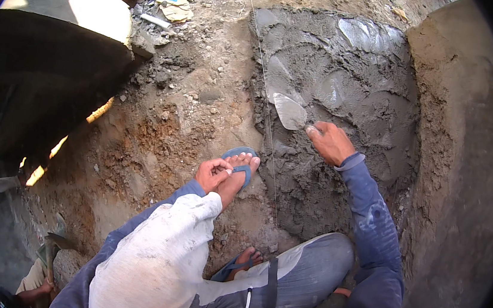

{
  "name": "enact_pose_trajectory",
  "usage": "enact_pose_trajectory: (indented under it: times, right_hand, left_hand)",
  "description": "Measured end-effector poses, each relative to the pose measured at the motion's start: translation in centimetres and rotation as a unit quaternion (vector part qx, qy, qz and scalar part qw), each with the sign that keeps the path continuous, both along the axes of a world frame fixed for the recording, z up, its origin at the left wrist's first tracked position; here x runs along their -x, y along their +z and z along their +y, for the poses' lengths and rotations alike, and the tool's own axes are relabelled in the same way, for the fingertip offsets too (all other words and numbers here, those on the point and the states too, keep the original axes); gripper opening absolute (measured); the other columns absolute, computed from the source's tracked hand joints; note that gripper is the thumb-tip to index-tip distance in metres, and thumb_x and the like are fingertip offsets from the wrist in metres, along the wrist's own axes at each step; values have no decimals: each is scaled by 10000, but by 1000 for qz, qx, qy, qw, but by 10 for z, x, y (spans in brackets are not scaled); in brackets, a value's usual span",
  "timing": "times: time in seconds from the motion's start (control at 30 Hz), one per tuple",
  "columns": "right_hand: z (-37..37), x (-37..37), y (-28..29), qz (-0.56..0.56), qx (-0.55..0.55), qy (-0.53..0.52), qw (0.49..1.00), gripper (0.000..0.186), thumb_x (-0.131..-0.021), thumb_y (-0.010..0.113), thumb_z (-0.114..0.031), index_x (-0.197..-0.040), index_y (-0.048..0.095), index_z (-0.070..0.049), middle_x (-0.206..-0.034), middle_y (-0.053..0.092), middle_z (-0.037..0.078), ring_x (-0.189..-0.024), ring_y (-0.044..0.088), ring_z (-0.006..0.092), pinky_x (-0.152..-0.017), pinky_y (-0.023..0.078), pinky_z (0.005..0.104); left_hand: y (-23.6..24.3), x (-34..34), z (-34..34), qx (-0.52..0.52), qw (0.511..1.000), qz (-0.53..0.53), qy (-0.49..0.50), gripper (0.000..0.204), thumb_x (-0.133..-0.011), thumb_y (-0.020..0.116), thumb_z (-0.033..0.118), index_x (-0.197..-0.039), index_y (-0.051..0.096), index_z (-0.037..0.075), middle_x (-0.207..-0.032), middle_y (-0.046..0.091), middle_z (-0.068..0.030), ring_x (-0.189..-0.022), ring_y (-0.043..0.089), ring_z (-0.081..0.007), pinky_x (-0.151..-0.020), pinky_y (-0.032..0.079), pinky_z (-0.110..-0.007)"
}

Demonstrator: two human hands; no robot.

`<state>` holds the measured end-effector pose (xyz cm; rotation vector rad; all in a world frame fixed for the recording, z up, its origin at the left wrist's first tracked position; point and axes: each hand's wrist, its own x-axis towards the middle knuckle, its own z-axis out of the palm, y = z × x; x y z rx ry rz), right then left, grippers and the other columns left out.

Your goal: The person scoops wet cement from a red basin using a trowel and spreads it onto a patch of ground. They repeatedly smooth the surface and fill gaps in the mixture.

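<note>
Trowelling of a bed of wet, dark-grey mortar (376, 116), which lies around and beyond the person's right hand (331, 144). The work appears to be partway: mortar covers the ground between a thin, taut, pale string (269, 120), to the left of the right hand, and a rough, brown earthen bank (445, 121), to its right. Smooth, shiny patches beyond the right hand appear to have been worked by the blade, whereas the ridged and lumpy areas between them, and those nearer the body, seem to await levelling. The right hand is closed around the handle of a pointed, leaf-shaped metal trowel (289, 111); the blade extends leftward from the fingers, over the mortar near the string, and whether it presses down cannot be told. The left hand (212, 174) carries no tool; its fingers are partly curled beside the person's foot (244, 161), shod in a blue flip-flop (246, 175), and whether thumb and forefinger pinch anything small cannot be made out. Bare, brown, stony soil (141, 125) extends to the left of the left hand
</note>
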<state>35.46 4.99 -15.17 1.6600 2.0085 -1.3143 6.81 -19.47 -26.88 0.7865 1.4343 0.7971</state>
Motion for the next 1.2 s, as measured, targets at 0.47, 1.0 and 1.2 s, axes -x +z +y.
enact_pose_trajectory:
  times: [0.47,1.0,1.2]
  right_hand:
    - [-50,-150,-11,-165,-368,-207,892,371,-904,592,-304,-1211,615,-96,-1037,678,192,-989,635,403,-827,501,482]
    - [-48,-48,-1,17,-186,-112,976,449,-869,620,-289,-1200,609,13,-1104,661,247,-1048,632,414,-910,495,425]
    - [-35,-57,-15,156,180,-241,941,412,-929,543,-365,-1145,634,-26,-779,658,124,-564,634,205,-520,508,340]
  left_hand:
    - [1,10,-18,17,1000,-13,12,132,-876,641,27,-998,666,-18,-842,668,-25,-703,577,-62,-650,475,-221]
    - [0,-7,-2,5,998,54,-14,73,-864,667,53,-919,691,13,-797,654,15,-709,561,-43,-663,460,-206]
    - [-3,-3,-2,13,998,51,-17,83,-875,657,50,-933,683,-3,-798,653,8,-683,557,-42,-632,462,-202]
